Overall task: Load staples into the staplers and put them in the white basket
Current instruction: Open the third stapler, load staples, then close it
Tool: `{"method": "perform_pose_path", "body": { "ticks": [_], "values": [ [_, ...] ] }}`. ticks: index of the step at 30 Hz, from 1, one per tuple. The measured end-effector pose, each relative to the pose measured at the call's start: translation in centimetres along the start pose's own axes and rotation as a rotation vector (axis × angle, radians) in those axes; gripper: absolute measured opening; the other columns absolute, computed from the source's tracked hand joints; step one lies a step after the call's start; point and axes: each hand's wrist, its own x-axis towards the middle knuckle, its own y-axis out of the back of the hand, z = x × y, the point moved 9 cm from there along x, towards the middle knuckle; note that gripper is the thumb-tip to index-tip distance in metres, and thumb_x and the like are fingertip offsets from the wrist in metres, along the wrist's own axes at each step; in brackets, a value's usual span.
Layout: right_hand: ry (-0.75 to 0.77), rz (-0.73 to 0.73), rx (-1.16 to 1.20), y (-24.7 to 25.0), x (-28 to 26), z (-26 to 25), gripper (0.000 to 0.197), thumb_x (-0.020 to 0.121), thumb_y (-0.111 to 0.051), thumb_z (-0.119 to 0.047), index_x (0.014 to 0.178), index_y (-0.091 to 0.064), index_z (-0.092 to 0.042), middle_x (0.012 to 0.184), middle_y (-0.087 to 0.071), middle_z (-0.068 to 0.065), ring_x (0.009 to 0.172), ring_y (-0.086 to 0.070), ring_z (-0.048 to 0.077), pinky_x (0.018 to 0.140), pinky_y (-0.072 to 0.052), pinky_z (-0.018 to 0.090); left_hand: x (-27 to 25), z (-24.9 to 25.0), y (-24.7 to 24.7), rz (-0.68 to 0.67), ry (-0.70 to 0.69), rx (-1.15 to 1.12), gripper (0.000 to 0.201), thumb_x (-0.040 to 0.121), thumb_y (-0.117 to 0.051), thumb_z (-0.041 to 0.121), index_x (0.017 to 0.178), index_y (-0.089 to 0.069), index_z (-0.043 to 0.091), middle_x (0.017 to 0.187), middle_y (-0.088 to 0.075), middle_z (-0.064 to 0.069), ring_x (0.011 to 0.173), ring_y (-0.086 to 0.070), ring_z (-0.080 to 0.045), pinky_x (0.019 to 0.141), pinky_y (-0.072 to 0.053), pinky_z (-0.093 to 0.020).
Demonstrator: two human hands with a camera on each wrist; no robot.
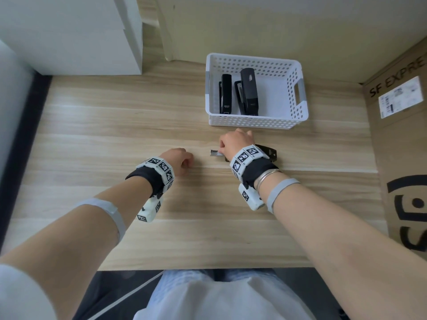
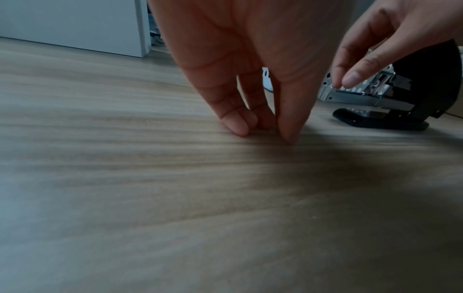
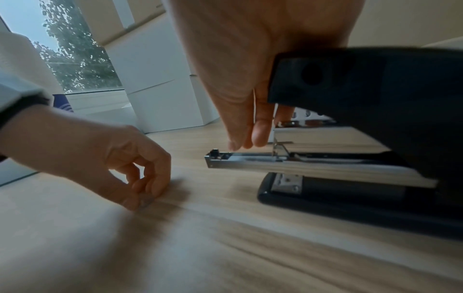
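My left hand (image 1: pixel 179 159) is down on the wooden desk (image 1: pixel 115 125), fingertips (image 3: pixel 150 190) bunched tight around a small strip of staples (image 3: pixel 146 200). At three o'clock from it sits the open black stapler (image 3: pixel 350 178), its metal staple tray (image 1: pixel 216 153) bared. My right hand (image 1: pixel 234 143) hovers over that tray with fingers hanging loose; whether they touch it, I can't tell. At twelve o'clock, the white basket (image 1: pixel 298 112) holds two black staplers (image 1: pixel 248 91) side by side.
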Motion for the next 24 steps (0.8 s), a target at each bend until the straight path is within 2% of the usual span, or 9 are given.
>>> {"method": "perform_pose_path", "body": {
  "ticks": [3,6,9,11,13,15,18,20,24],
  "values": [
    [0.009,0.013,0.044,0.1,-0.3,0.3,0.015,0.093,-0.055,-0.034,0.098,-0.067,-0.027,0.107,-0.068,-0.005,0.117,-0.047,0.019,0.095,-0.032,0.038,0.2,0.4,0.0,0.026,-0.014,0.006,0.019,0.083,-0.054,0.009,0.099,-0.064,0.006,0.087,-0.051,-0.005,0.087,-0.055,-0.027,0.082,-0.047,-0.033],
    [0.017,0.017,0.073,0.2,-0.5,0.4,0.015,0.093,-0.054,-0.033,0.096,-0.067,-0.027,0.106,-0.068,-0.005,0.117,-0.047,0.019,0.095,-0.032,0.038,0.5,0.6,0.1,0.02,0.004,0.03,0.02,0.088,-0.051,0.009,0.105,-0.06,0.002,0.104,-0.058,-0.017,0.096,-0.057,-0.032,0.085,-0.045,-0.035],
    [0.025,0.024,0.094,0.4,-0.7,0.5,0.015,0.093,-0.054,-0.032,0.096,-0.068,-0.027,0.106,-0.068,-0.004,0.117,-0.047,0.019,0.096,-0.032,0.038,0.8,0.5,-0.2,-0.037,0.048,0.054,0.022,0.091,-0.048,0.01,0.109,-0.057,0.0,0.115,-0.055,-0.018,0.103,-0.056,-0.034,0.089,-0.045,-0.037],
    [0.043,0.035,0.112,0.6,-0.8,0.3,0.015,0.094,-0.053,-0.031,0.097,-0.068,-0.026,0.107,-0.068,-0.005,0.117,-0.047,0.02,0.096,-0.033,0.038,1.0,0.7,0.4,-0.004,0.063,0.0,0.022,0.091,-0.047,0.008,0.109,-0.057,-0.001,0.116,-0.055,-0.019,0.103,-0.056,-0.034,0.088,-0.045,-0.036],
    [0.072,0.043,0.135,0.8,-1.0,0.0,0.016,0.094,-0.054,-0.03,0.098,-0.068,-0.026,0.107,-0.068,-0.005,0.117,-0.047,0.019,0.096,-0.032,0.038,1.1,1.4,1.9,0.113,0.068,-0.162,0.019,0.09,-0.048,0.004,0.105,-0.058,-0.001,0.106,-0.061,-0.016,0.095,-0.058,-0.03,0.08,-0.043,-0.029],
    [0.102,0.055,0.166,1.1,-1.1,-0.6,0.016,0.092,-0.056,-0.033,0.101,-0.069,-0.027,0.107,-0.069,-0.006,0.116,-0.047,0.018,0.096,-0.031,0.037,1.1,2.3,3.4,0.228,0.048,-0.333,0.012,0.089,-0.049,0.002,0.093,-0.06,0.004,0.087,-0.061,-0.006,0.071,-0.056,-0.021,0.064,-0.038,-0.02],
    [0.127,0.08,0.184,1.5,-1.3,-1.2,0.025,0.088,-0.059,-0.044,0.107,-0.068,-0.03,0.105,-0.069,-0.01,0.117,-0.046,0.016,0.098,-0.027,0.037,1.5,3.4,4.2,0.281,-0.015,-0.582,0.028,0.089,-0.051,-0.001,0.071,-0.051,0.02,0.068,-0.057,0.002,0.048,-0.052,-0.002,0.051,-0.044,-0.009],
    [0.12,0.097,0.193,1.7,-1.3,-1.2,0.027,0.086,-0.06,-0.047,0.106,-0.068,-0.031,0.104,-0.068,-0.012,0.117,-0.046,0.015,0.098,-0.026,0.036,1.7,3.6,4.2,0.312,-0.031,-0.723,0.036,0.088,-0.053,-0.004,0.066,-0.049,0.025,0.064,-0.058,0.006,0.042,-0.055,0.005,0.049,-0.046,-0.002],
    [0.077,0.117,0.259,2.0,-1.3,-0.3,0.024,0.086,-0.06,-0.048,0.101,-0.07,-0.033,0.103,-0.069,-0.01,0.116,-0.046,0.014,0.1,-0.026,0.036,1.9,3.6,4.0,0.348,-0.016,-0.833,0.034,0.085,-0.06,-0.002,0.065,-0.052,0.024,0.052,-0.06,0.016,0.041,-0.056,0.009,0.052,-0.049,-0.004]
  ]
}}
